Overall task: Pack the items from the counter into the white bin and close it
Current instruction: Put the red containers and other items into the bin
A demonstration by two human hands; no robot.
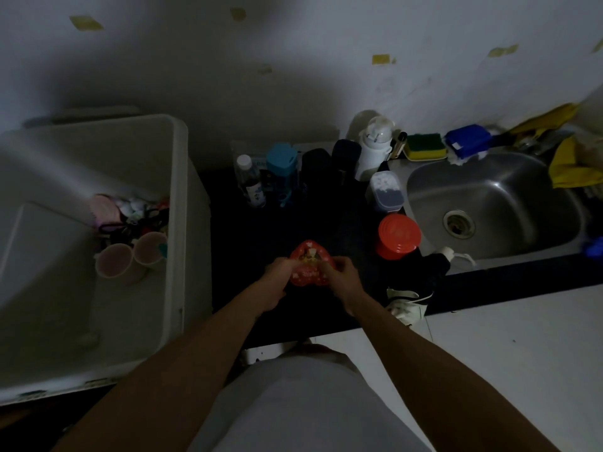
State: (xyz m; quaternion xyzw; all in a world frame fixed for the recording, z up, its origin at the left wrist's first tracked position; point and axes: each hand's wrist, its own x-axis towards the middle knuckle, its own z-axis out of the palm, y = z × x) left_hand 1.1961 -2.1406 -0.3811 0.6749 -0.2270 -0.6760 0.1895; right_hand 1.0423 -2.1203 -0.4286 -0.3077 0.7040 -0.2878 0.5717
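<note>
Dim light falls over a dark surface (248,230) set against a pale wall, with the view looking straight down past the person's forearms.

At nine o'clock stands the white bin (182,203), lid off and mouth up, pulled close against the surface's edge, probably so each item needs only a short carry. Its contents are crowded into the corner nearest the surface: two pale cups (130,259) upright side by side, and behind them a pink thing and a tangle of small dark objects I cannot name. Much of the bin floor looks bare.

At centre, both hands meet on a red heart-shaped tin (310,267). The left hand (275,285) curls its fingers over the tin's nine o'clock edge; the right hand (342,282) closes on the three o'clock edge. Whether the tin is lifted or resting on the surface I cannot tell. A two-sided hold suits a wide, flat, slippery lid.

At twelve o'clock, a row of bottles (284,171) lines the wall, upright, not yet packed. Toward two o'clock sit a clear lidded box (385,190) and, nearer, an orange-lidded jar (396,236). At three o'clock is the steel sink (489,197), with a sponge (424,146) on its far rim.

Judging by what remains, packing is well short of done.
</note>
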